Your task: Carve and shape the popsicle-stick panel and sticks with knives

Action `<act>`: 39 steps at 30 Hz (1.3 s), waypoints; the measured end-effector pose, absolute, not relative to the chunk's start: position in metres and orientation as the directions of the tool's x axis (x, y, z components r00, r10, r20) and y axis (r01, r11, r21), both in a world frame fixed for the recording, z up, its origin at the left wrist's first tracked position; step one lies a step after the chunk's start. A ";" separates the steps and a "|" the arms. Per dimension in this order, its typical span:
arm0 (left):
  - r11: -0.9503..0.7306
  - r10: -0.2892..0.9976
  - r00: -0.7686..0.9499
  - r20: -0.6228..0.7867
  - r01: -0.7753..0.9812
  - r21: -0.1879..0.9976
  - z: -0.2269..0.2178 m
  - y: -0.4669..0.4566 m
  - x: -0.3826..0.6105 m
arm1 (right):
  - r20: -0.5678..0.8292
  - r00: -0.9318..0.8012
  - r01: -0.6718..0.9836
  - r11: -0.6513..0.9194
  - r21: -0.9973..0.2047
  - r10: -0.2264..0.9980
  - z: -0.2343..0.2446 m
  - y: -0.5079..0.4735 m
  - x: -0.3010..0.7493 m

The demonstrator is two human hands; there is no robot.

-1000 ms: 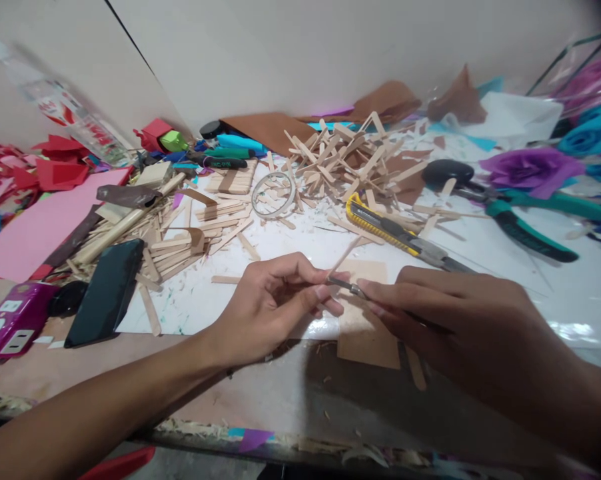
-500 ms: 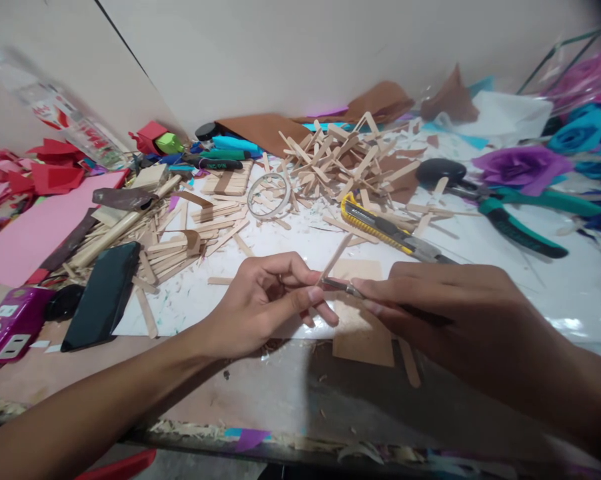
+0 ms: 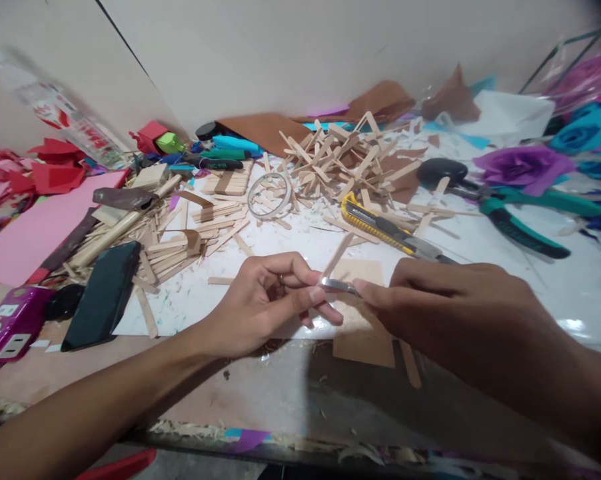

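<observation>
My left hand (image 3: 273, 303) is closed, thumb and index finger pinching the lower end of a wooden craft stick (image 3: 338, 255) that slants up to the right. My right hand (image 3: 430, 313) is closed around a slim silver-bladed tool (image 3: 338, 286); its handle is hidden in the fingers, so its exact kind cannot be made out. The blade lies against the stick right at my left fingertips. Beneath both hands, a tan rectangular piece (image 3: 363, 343) rests on the table, and another craft stick (image 3: 410, 364) is partly visible beside it.
Beyond my hands lie a yellow utility knife (image 3: 375, 223), green-handled pliers (image 3: 525, 230), a tape roll (image 3: 269, 196) and a heap of craft sticks (image 3: 335, 157). To the left are a black phone (image 3: 100, 297) and a purple socket block (image 3: 15, 323). Paper flowers (image 3: 523, 168) stand right.
My right hand has rolled slightly, and the blade now shows a brighter, flatter face against the stick. The left hand and stick have hardly moved.
</observation>
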State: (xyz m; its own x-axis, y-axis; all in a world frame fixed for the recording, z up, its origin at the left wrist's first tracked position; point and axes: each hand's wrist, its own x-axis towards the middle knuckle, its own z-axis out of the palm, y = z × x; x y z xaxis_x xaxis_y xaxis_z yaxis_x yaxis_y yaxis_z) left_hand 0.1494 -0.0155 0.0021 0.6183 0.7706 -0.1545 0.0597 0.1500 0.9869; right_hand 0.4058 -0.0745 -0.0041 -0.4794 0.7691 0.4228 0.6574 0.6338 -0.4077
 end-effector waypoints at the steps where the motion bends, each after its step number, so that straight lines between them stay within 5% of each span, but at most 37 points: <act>1: 0.160 0.767 0.623 -0.154 0.047 0.986 0.002 -0.016 0.149 | 0.440 -0.483 0.655 0.646 -0.392 0.757 -0.004 -0.074 0.406; 21: 0.208 0.738 0.664 -0.119 -0.055 0.977 -0.006 -0.014 0.150 | 0.520 -0.627 0.453 0.815 -0.362 0.580 0.002 -0.042 0.425; 39: 0.200 0.712 0.696 -0.089 -0.079 0.977 -0.007 -0.012 0.147 | 0.506 -0.589 0.437 0.775 -0.456 0.630 0.002 -0.045 0.417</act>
